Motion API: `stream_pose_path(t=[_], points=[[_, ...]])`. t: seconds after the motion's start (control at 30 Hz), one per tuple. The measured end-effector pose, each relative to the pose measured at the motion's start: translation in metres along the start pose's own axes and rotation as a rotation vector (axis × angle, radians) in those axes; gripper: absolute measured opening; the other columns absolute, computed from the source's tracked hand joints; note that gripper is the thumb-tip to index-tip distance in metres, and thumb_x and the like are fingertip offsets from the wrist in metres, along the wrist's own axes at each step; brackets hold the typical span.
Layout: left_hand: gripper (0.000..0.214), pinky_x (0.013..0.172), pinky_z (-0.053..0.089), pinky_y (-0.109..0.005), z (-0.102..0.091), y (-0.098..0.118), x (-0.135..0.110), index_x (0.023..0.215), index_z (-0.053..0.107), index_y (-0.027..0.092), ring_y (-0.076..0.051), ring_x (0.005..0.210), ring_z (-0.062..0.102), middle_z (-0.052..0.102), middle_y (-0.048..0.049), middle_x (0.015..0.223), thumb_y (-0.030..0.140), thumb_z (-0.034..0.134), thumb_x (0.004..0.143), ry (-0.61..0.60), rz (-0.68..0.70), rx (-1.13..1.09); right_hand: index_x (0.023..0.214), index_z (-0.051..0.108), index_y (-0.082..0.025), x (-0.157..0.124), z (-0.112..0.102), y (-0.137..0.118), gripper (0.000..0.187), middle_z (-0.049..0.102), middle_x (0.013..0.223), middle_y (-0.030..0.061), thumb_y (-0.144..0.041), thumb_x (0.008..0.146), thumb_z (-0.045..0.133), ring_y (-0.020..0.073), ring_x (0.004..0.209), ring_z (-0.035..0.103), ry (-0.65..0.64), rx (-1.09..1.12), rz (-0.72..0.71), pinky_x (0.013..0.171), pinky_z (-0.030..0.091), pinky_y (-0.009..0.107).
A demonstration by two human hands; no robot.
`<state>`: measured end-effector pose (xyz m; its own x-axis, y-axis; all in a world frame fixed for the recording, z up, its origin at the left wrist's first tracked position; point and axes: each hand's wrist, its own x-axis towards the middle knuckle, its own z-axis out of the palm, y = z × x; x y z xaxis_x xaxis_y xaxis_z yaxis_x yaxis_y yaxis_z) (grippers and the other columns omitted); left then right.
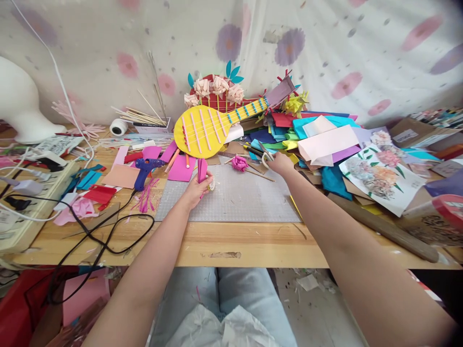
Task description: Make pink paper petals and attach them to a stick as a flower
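"Magenta paper (202,169), folded: one item. Position, taking the mat (235,205) as the dial and twelve toward the curtain (260,43)?"

"Ten o'clock, raised over the mat, upright in the left hand (193,195)."

"State of that hand?"

"Pinching: thumb and fingers closed on the paper. A small round item (211,183), pale with yellow, shows at the fingertips; too small to identify."

"Right hand (281,165)?"

"Two o'clock, fingers closed on the handles of the scissors (266,157). Blades point toward ten; whether they are parted, cannot tell."

"Flower?"

"One, magenta, rolled petals (239,164). On the mat, between twelve and one, lying between the two hands. A thin brown rod (260,175) lies just beside it, toward four."

"Larger pieces?"

"One lute (200,130), yellow body, pink bars, blue bands on the neck. Body at eleven, neck slanting toward one. At twelve, behind it, a red piece with pale roses (220,86) and blue leaves (233,73)."

"Left side?"

"Glue gun (146,171), blue, just past nine, black cord attached. Magenta fringe (146,196), nine. Power strip (32,205), nine, farther out. Spool (118,126), ten. Box of sticks (154,125), ten."

"Right side?"

"Sheets (327,142), many colours, heaped, two o'clock. Flower print (381,176), three. Wooden bar (383,227), between three and four. Tub (434,221), red lid, near the bar's outer end."
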<state>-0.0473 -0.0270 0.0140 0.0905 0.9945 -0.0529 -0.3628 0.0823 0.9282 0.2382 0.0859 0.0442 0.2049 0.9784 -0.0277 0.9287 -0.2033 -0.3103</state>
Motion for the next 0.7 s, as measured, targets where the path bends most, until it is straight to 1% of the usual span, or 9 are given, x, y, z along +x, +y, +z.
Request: stream_pose_path(t=[0.1, 0.17, 0.2, 0.23, 0.3, 0.37, 0.5, 0.6, 0.7], points=[[0.031, 0.04, 0.02, -0.015, -0.002, 0.0, 0.001, 0.079, 0.053, 0.016, 0.0, 0.042, 0.029, 0.042, 0.0076, 0.055, 0.029, 0.074, 0.061, -0.004, 0.01, 0.003, 0.109, 0.051, -0.013, -0.005, -0.002, -0.012, 0.041, 0.052, 0.116, 0.0202, -0.027, 0.071, 0.058, 0.0317, 0.11, 0.047, 0.122, 0.011, -0.014, 0.085, 0.039, 0.041], [0.031, 0.04, 0.02, -0.015, -0.003, 0.001, 0.002, 0.079, 0.053, 0.016, -0.001, 0.043, 0.031, 0.042, 0.0074, 0.056, 0.03, 0.074, 0.061, 0.013, 0.026, 0.019, 0.109, 0.051, -0.015, -0.015, -0.007, -0.029, 0.039, 0.055, 0.113, 0.0166, -0.026, 0.072, 0.058, 0.0291, 0.11, 0.048, 0.177, 0.124, -0.104, 0.086, 0.039, 0.04], [0.031, 0.04, 0.02, -0.015, -0.004, 0.001, 0.002, 0.08, 0.053, 0.017, -0.001, 0.044, 0.032, 0.042, 0.0072, 0.056, 0.03, 0.074, 0.061, 0.027, 0.035, 0.031, 0.108, 0.051, -0.016, -0.023, -0.008, -0.04, 0.038, 0.059, 0.105, 0.013, -0.027, 0.072, 0.059, 0.0257, 0.103, 0.052, 0.124, 0.244, -0.161, 0.084, 0.041, 0.037], [0.031, 0.04, 0.021, -0.015, -0.005, 0.001, 0.003, 0.081, 0.053, 0.017, -0.002, 0.045, 0.033, 0.043, 0.007, 0.057, 0.031, 0.073, 0.061, 0.041, 0.045, 0.045, 0.106, 0.051, -0.017, -0.032, -0.009, -0.052, 0.037, 0.061, 0.099, 0.0103, -0.03, 0.072, 0.06, 0.0219, 0.094, 0.056, 0.019, 0.389, -0.219, 0.08, 0.043, 0.034], [0.031, 0.041, 0.022, -0.015, -0.006, 0.0, 0.004, 0.083, 0.053, 0.018, -0.002, 0.046, 0.034, 0.043, 0.0066, 0.058, 0.032, 0.072, 0.063, 0.067, 0.064, 0.072, 0.104, 0.051, -0.018, -0.053, -0.006, -0.077, 0.038, 0.063, 0.092, 0.007, -0.034, 0.072, 0.062, 0.0159, 0.081, 0.059, -0.298, 0.662, -0.374, 0.071, 0.045, 0.029], [0.032, 0.041, 0.022, -0.015, -0.007, -0.001, 0.004, 0.084, 0.053, 0.018, -0.002, 0.047, 0.035, 0.044, 0.0064, 0.059, 0.033, 0.072, 0.064, 0.08, 0.075, 0.093, 0.1, 0.051, -0.017, -0.074, 0.002, -0.099, 0.038, 0.063, 0.082, 0.004, -0.031, 0.068, 0.067, 0.0125, 0.071, 0.058, -0.499, 0.784, -0.415, 0.064, 0.045, 0.026], [0.033, 0.041, 0.021, -0.015, -0.008, -0.002, 0.005, 0.084, 0.052, 0.018, -0.003, 0.048, 0.038, 0.045, 0.0056, 0.061, 0.034, 0.072, 0.064, 0.079, 0.091, 0.114, 0.093, 0.049, -0.018, -0.101, 0.021, -0.123, 0.04, 0.062, 0.071, -0.001, -0.024, 0.062, 0.073, 0.0108, 0.064, 0.057, -0.608, 0.938, -0.357, 0.06, 0.045, 0.024], [0.033, 0.041, 0.021, -0.015, -0.008, -0.003, 0.006, 0.084, 0.053, 0.018, -0.003, 0.048, 0.039, 0.046, 0.0055, 0.061, 0.034, 0.072, 0.063, 0.092, 0.096, 0.133, 0.087, 0.047, -0.019, -0.105, 0.025, -0.127, 0.041, 0.06, 0.063, -0.0035, -0.017, 0.057, 0.075, 0.0102, 0.059, 0.056, -0.646, 1.015, -0.297, 0.059, 0.044, 0.025], [0.035, 0.041, 0.022, -0.015, -0.009, 0.0, 0.005, 0.085, 0.053, 0.018, -0.003, 0.048, 0.039, 0.044, 0.0064, 0.059, 0.031, 0.075, 0.06, 0.108, 0.09, 0.133, 0.084, 0.045, -0.019, -0.1, 0.023, -0.124, 0.043, 0.06, 0.062, -0.0044, -0.015, 0.054, 0.076, 0.0094, 0.058, 0.056, -0.695, 1.117, -0.265, 0.059, 0.043, 0.024]])
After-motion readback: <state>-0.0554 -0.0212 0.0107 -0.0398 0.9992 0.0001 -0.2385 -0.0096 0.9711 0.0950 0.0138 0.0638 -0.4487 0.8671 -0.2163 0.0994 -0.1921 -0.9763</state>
